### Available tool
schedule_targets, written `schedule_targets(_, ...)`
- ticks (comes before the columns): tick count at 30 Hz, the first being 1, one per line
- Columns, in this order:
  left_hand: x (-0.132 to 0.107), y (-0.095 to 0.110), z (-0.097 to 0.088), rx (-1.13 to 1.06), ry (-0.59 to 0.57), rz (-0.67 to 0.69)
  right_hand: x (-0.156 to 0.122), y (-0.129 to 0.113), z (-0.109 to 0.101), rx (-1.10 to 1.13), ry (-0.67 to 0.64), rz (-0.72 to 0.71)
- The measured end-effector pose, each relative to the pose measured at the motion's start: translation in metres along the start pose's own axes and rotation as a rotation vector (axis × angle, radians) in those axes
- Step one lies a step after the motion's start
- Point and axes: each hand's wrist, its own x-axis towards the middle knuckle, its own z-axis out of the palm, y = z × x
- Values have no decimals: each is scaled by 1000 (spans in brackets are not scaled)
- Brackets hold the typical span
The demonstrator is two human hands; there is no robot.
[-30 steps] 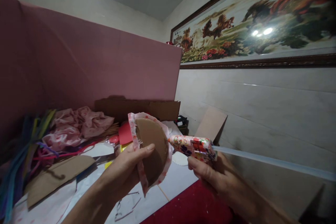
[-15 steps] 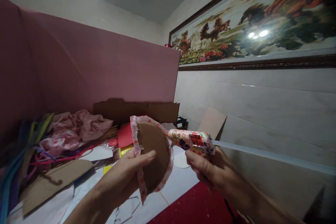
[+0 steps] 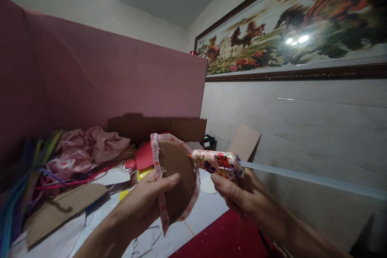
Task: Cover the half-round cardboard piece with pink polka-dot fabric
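Gripped in my left hand (image 3: 151, 193) is a half-round piece of brown cardboard (image 3: 177, 169), thumb on its face and fingers behind. Pink-and-white fabric (image 3: 193, 197) with red spots wraps over its edges. My right hand (image 3: 242, 193) is closed around a flower-patterned hot glue gun (image 3: 217, 162). Its orange nozzle points left, at the upper right part of the cardboard's curved edge; whether it touches I cannot tell. A long translucent glue stick (image 3: 302, 173) runs out of the gun's back end toward the right.
Crumpled pink fabric (image 3: 93, 147), colourful pipe cleaners (image 3: 33, 169) and a cut cardboard piece (image 3: 65, 209) lie at the left. White paper (image 3: 208, 205) covers part of the red tabletop (image 3: 217, 238). A cardboard sheet (image 3: 244, 141) leans against the wall; a pink panel (image 3: 121, 72) stands behind.
The glue gun in my right hand has shifted slightly left, its nozzle now over the cardboard's edge. My left hand and the cardboard are nearly still.
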Motion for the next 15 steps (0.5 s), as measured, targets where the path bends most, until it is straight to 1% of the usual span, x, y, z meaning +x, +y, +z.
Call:
schedule_targets(3,-1,1,1,-23,32,2,-2,0,-2,6,4,-3)
schedule_targets(6,0,3,3,-31,40,5,-3,-2,-1,32,7,4)
schedule_targets(10,1,4,4,-6,38,32,-2,-4,2,88,-33,-63)
schedule_targets(12,1,3,4,10,35,31,-3,-4,2,75,-41,-76)
schedule_targets(15,0,3,1,12,45,20,-5,-1,1,11,-36,-50)
